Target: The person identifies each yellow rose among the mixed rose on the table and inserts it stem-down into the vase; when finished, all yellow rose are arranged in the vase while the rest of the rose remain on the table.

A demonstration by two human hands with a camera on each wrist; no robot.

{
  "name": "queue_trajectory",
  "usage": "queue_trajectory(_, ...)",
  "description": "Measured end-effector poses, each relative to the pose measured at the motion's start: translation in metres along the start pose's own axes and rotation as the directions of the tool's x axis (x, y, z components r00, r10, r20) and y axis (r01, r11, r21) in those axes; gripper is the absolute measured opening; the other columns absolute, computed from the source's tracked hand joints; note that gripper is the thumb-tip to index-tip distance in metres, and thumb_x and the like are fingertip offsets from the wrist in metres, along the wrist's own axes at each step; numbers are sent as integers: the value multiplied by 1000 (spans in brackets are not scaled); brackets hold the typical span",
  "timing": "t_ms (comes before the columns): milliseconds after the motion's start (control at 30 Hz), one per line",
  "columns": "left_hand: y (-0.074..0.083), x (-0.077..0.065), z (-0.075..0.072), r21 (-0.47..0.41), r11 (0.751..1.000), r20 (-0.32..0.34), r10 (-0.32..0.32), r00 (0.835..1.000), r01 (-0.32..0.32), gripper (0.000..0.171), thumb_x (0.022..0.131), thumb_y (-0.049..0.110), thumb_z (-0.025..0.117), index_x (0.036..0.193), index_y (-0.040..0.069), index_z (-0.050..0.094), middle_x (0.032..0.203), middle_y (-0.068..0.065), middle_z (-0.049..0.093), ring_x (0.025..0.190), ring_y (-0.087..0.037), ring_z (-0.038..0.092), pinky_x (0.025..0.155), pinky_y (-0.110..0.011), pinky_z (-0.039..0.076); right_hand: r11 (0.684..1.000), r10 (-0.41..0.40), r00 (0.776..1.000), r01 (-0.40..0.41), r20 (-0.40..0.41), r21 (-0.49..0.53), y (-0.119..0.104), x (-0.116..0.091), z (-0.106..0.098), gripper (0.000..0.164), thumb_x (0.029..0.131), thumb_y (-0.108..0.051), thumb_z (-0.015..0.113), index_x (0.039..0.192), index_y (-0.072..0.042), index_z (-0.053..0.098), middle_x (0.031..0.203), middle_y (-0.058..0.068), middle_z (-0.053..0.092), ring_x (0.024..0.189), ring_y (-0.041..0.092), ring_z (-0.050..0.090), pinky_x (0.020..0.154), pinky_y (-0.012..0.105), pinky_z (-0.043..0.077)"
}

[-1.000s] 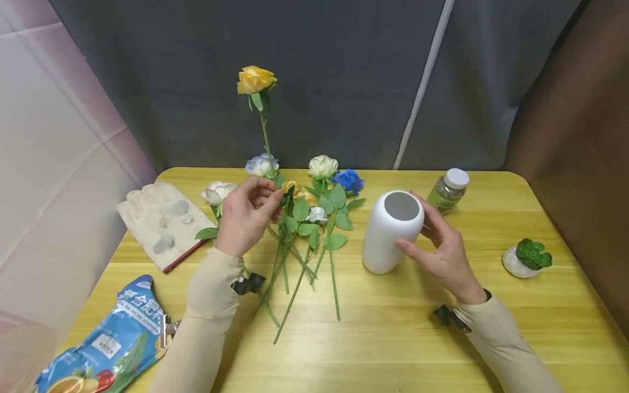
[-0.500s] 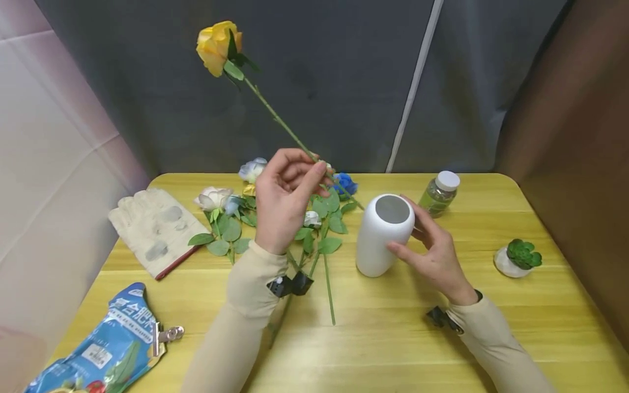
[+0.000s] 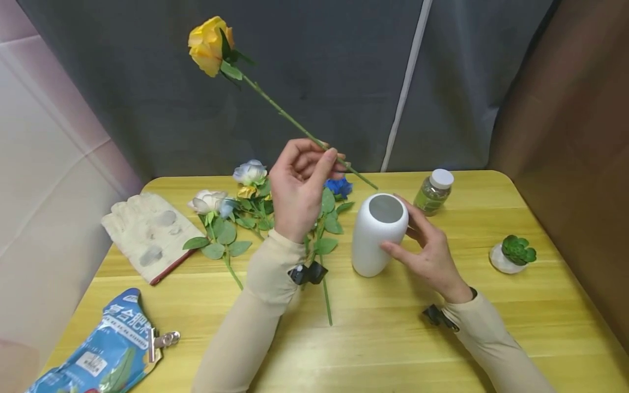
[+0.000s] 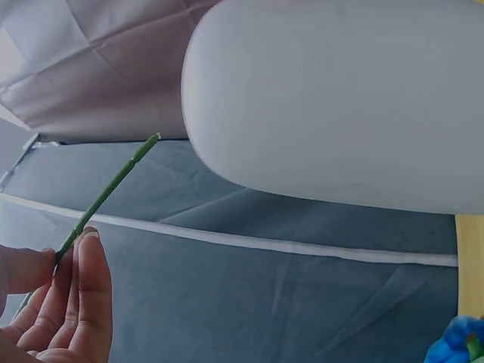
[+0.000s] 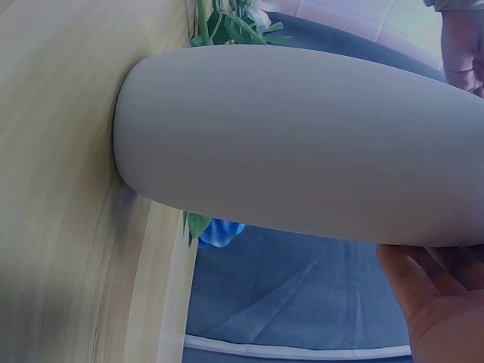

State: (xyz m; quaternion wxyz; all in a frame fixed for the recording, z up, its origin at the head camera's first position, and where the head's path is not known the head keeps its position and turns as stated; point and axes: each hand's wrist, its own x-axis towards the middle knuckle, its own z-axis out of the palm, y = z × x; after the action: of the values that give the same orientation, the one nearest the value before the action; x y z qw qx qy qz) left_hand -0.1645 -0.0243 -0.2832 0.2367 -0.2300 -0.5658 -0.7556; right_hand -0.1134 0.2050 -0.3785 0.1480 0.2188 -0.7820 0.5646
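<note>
Between thumb and fingers, my left hand (image 3: 302, 188) pinches the stem of a yellow rose (image 3: 211, 46) near its lower end. The bloom leans up to the left, and the cut end of the stem (image 4: 113, 184) points down to the right, just above and behind the mouth of a white vase (image 3: 375, 240). That vase stands upright on the table. My right hand (image 3: 429, 254) holds it from the right side, thumb in front and fingers behind. In the right wrist view, fingers (image 5: 431, 283) touch the vase wall.
Several roses lie behind my left arm, among them a white rose (image 3: 208, 202) and a blue rose (image 3: 339, 187). A work glove (image 3: 152, 234) and a clipped blue bag (image 3: 105, 344) lie left. A lidded jar (image 3: 433, 191) and a potted succulent (image 3: 513, 255) stand right.
My left hand has lifted the yellow rose off the other flowers and moved right toward the vase, tilting the bloom leftward. The right hand keeps its hold on the vase.
</note>
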Motion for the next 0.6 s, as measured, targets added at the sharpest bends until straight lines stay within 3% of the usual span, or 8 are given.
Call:
queue_trajectory(300, -14, -5, 6, 38, 997, 44, -64, 997, 62, 12, 95, -4, 69, 99, -9, 59, 90, -30, 73, 70, -29, 75, 67, -46, 64, 1000, -10, 1000, 10, 3, 3, 2, 0, 0, 86, 80, 11, 79, 155, -15, 46, 147, 14, 58, 128, 7, 60, 101, 21, 53)
queue_trajectory(467, -19, -11, 10, 72, 993, 91, -102, 991, 96, 12, 94, -3, 70, 100, -10, 62, 91, -30, 73, 69, -16, 74, 68, -48, 64, 1000, -23, 1000, 23, -3, -5, 2, 0, 0, 86, 79, 12, 79, 154, -13, 46, 145, 15, 59, 127, 6, 60, 100, 20, 53)
queue_trajectory(600, -21, -16, 13, 144, 982, 125, -144, 982, 125, 12, 94, 0, 72, 101, -8, 65, 91, -26, 75, 73, -22, 75, 72, -46, 64, 1000, -20, 1000, 20, 2, -8, 2, 0, 0, 86, 79, 12, 79, 155, -14, 46, 145, 15, 59, 127, 6, 60, 101, 20, 53)
